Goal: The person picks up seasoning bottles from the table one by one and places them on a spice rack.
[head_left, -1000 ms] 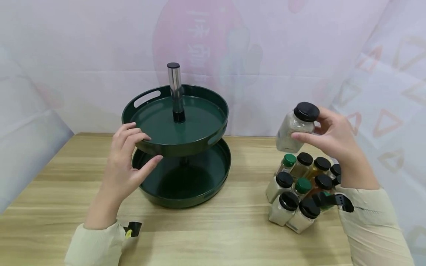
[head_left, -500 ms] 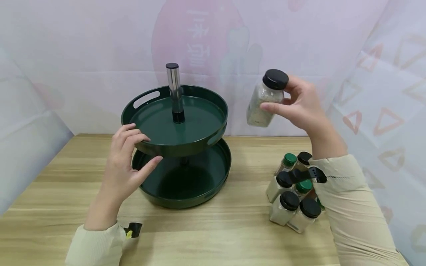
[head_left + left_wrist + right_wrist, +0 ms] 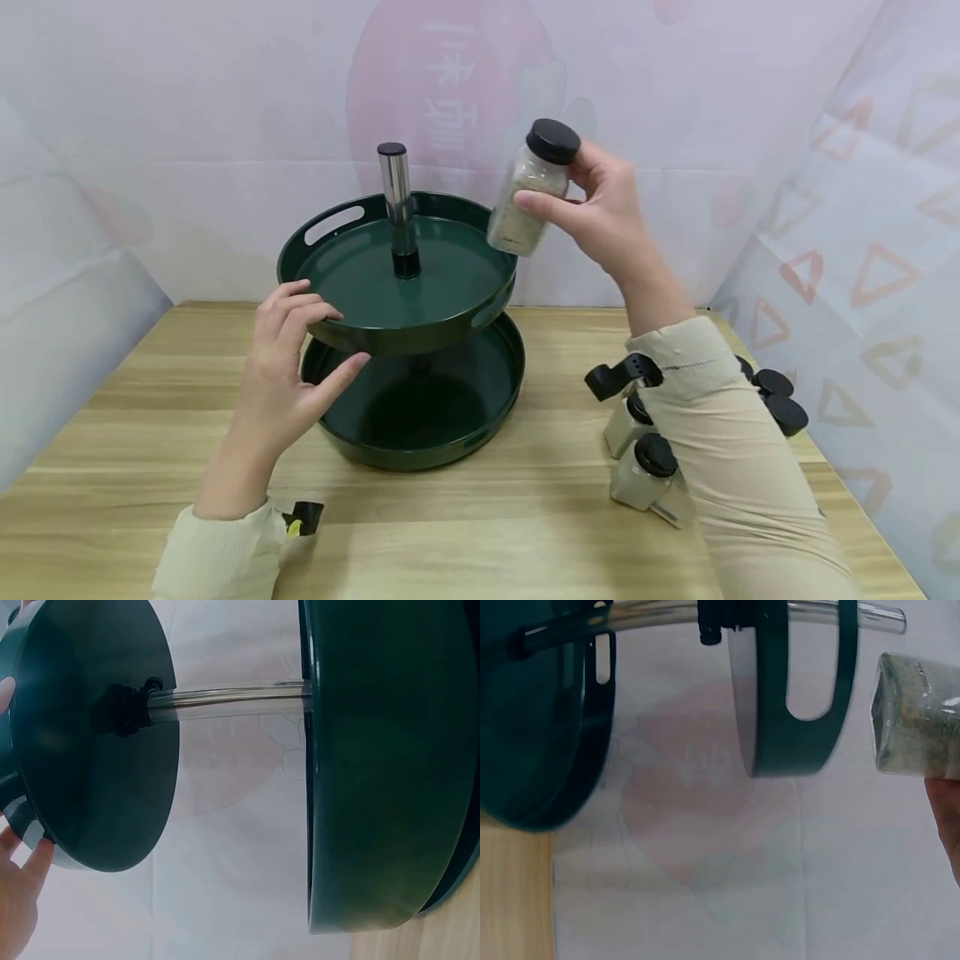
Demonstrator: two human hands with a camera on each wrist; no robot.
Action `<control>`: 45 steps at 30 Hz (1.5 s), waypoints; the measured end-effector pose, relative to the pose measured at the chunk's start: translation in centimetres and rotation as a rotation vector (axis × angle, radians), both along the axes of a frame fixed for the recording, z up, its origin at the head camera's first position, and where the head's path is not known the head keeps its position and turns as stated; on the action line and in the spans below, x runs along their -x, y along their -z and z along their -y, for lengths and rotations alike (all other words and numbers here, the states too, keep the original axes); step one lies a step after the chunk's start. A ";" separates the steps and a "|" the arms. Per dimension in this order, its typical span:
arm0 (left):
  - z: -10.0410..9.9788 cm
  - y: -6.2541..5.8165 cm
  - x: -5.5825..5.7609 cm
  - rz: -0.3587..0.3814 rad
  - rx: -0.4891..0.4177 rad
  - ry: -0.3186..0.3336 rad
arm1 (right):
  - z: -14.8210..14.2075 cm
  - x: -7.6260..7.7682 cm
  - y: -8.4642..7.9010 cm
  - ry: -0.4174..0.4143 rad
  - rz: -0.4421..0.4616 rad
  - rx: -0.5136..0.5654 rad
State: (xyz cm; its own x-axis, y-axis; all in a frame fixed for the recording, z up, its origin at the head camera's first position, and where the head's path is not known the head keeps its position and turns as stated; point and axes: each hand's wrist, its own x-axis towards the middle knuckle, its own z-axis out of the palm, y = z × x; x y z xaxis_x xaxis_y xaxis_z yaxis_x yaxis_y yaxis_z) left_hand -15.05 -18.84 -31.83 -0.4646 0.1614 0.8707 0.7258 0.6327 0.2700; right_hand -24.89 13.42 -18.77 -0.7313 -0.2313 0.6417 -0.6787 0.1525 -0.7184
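Note:
A dark green two-tier tray stands at the middle of the head view, its upper tray (image 3: 457, 262) above a lower tray (image 3: 420, 417) on a metal post (image 3: 397, 200). My left hand (image 3: 277, 375) holds the upper tray's near left rim, fingers over the edge and thumb below. My right hand (image 3: 603, 208) grips a clear spice jar (image 3: 517, 218) with a black lid and pale grainy contents. The jar is tilted, lid to the upper right, its base overlapping the upper tray's right rim in the head view. In the right wrist view, the jar's base (image 3: 885, 712) faces the tray, apart from its side.
Several spice jars stand to the right, partly hidden by the right sleeve (image 3: 720, 433). A white-filled jar (image 3: 637, 483) shows in front of it, and black lids (image 3: 783, 410) beyond it. The wooden table (image 3: 465, 533) meets a printed cloth backdrop (image 3: 225, 208) behind.
My right hand has carried the jar left and upward, from above the group of jars to the upper tray's right rim. My left hand has stayed at the rim.

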 end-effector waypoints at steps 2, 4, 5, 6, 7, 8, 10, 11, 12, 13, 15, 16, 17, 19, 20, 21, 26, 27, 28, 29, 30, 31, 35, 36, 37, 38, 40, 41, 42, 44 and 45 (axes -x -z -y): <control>0.0 0.1 -0.1 -0.002 0.003 -0.005 | 1.0 0.5 0.3 0.021 0.019 -0.009; 0.0 0.1 -0.1 -0.001 0.003 -0.007 | 1.8 1.0 0.7 0.043 0.037 -0.027; -0.1 0.2 -0.1 0.000 0.003 -0.008 | 2.2 1.2 0.9 0.050 0.046 -0.037; -0.1 0.3 -0.1 0.003 0.003 -0.009 | 2.5 1.4 1.1 0.059 0.058 -0.048; -0.1 0.3 -0.2 0.005 0.002 -0.009 | 2.8 1.6 1.2 0.066 0.063 -0.065; -0.2 0.3 -0.2 0.007 0.000 -0.008 | 3.1 1.8 1.4 0.074 0.066 -0.083; -0.3 0.3 -0.2 0.006 -0.001 -0.007 | 3.5 2.0 1.6 0.083 0.079 -0.113; -0.3 0.3 -0.2 0.005 0.000 -0.006 | 3.7 2.1 1.7 0.087 0.087 -0.126; -0.3 0.3 -0.2 0.003 0.000 -0.005 | 3.9 2.2 1.8 0.090 0.094 -0.141; -0.4 0.3 -0.2 0.000 0.001 -0.003 | 4.1 2.3 1.8 0.088 0.099 -0.153; -0.4 0.3 -0.2 -0.006 0.003 -0.002 | 4.5 2.4 1.9 0.081 0.106 -0.173; -0.4 0.2 -0.2 -0.007 0.004 -0.002 | 4.6 2.4 1.9 0.081 0.108 -0.185; -0.4 0.2 -0.2 -0.008 0.005 -0.002 | 4.8 2.4 1.9 0.074 0.107 -0.189; -0.4 0.1 -0.1 -0.009 0.004 -0.003 | 5.1 2.5 2.0 0.067 0.117 -0.202; -0.4 0.1 -0.1 -0.009 0.004 -0.004 | 5.2 2.6 2.0 0.066 0.124 -0.208; -0.4 0.1 -0.1 -0.007 0.004 -0.005 | 5.3 2.6 2.1 0.065 0.132 -0.214; -0.4 0.1 -0.2 0.002 0.003 -0.010 | 5.6 2.8 2.5 0.040 0.170 -0.220; -0.5 0.1 -0.3 0.004 0.003 -0.009 | 5.6 2.8 2.6 0.036 0.178 -0.222; -0.5 0.1 -0.3 0.004 0.002 -0.009 | 5.6 2.8 2.7 0.030 0.184 -0.221; -0.5 0.1 -0.3 0.003 0.002 -0.009 | 5.7 2.8 2.7 0.027 0.188 -0.221; -0.5 0.1 -0.3 0.002 0.003 -0.008 | 5.7 2.8 2.8 0.021 0.192 -0.221; -0.5 0.1 -0.3 0.002 0.003 -0.008 | 5.7 2.8 2.9 0.017 0.194 -0.220; -0.5 0.0 -0.3 0.000 0.009 -0.009 | 5.9 2.9 2.9 0.004 0.184 -0.221; -0.5 0.0 -0.3 0.001 0.009 -0.011 | 5.9 2.9 2.9 0.001 0.184 -0.223; -0.5 0.0 -0.3 0.003 0.009 -0.012 | 6.0 2.9 2.9 -0.003 0.185 -0.225; -0.5 0.0 -0.3 0.003 0.009 -0.013 | 6.0 2.9 2.9 -0.008 0.188 -0.228; -0.5 -0.1 -0.3 0.006 0.008 -0.016 | 6.1 2.9 2.8 -0.017 0.192 -0.236; -0.5 -0.1 -0.4 0.006 0.009 -0.019 | 6.2 2.9 2.8 -0.023 0.192 -0.240; -0.5 -0.1 -0.4 0.007 0.009 -0.019 | 6.3 2.9 2.8 -0.029 0.192 -0.243; -0.5 -0.1 -0.5 0.007 0.011 -0.021 | 6.4 2.9 2.8 -0.039 0.185 -0.253; -0.5 -0.1 -0.5 0.009 0.010 -0.022 | 6.4 2.9 2.7 -0.041 0.181 -0.259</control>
State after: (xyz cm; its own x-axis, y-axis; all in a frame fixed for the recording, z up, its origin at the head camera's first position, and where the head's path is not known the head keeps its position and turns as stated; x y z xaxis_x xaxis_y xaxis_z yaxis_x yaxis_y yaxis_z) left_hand -14.58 -18.33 -31.69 -0.4758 0.1601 0.8648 0.7094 0.6511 0.2697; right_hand -27.83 7.01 -21.51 -0.8146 -0.4022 0.4179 -0.5530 0.3215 -0.7687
